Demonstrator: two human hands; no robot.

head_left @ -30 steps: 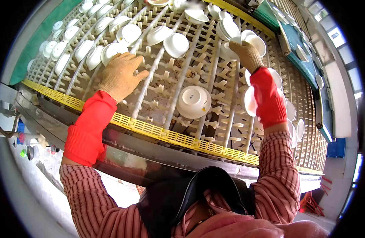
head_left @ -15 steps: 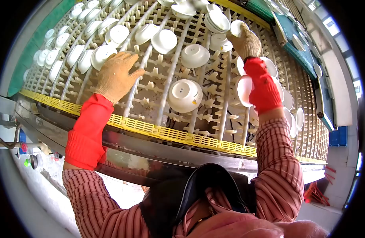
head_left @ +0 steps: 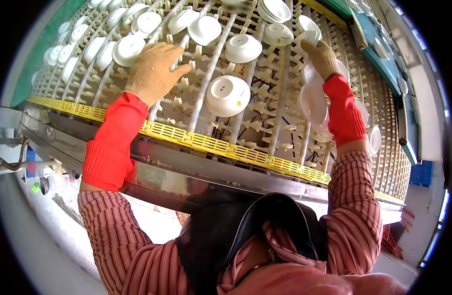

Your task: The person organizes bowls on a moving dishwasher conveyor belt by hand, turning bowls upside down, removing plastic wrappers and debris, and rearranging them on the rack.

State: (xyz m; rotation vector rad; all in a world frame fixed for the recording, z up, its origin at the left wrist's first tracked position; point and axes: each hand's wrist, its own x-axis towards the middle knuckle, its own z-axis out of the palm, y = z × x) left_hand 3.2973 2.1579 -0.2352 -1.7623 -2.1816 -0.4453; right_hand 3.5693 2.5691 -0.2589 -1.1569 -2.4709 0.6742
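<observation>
My left hand [head_left: 154, 71], in a tan work glove with a red cuff, is over the peg rack with thumb and fingers apart. It holds nothing; its fingers are near a white bowl [head_left: 129, 50] on the pegs. My right hand [head_left: 321, 58], gloved the same way, has its fingers closed at the lower edge of a white bowl [head_left: 308, 23] farther back. Part of that grip is hidden. Between my hands, an upside-down white bowl [head_left: 228, 96] with a small orange mark rests on the rack, and another upturned bowl [head_left: 243, 48] sits behind it.
The wide pegged conveyor [head_left: 258, 130] has metal rods and a yellow front edge strip [head_left: 226, 150]. Many white bowls stand at the left. Several tilted white dishes [head_left: 313, 103] stand below my right hand. A green belt [head_left: 390, 64] with dishes runs along the right.
Both hands have shifted rightward in the view; my left hand is slightly higher. Near the middle, the upturned bowls appear higher in the view. My right hand remains at a bowl.
</observation>
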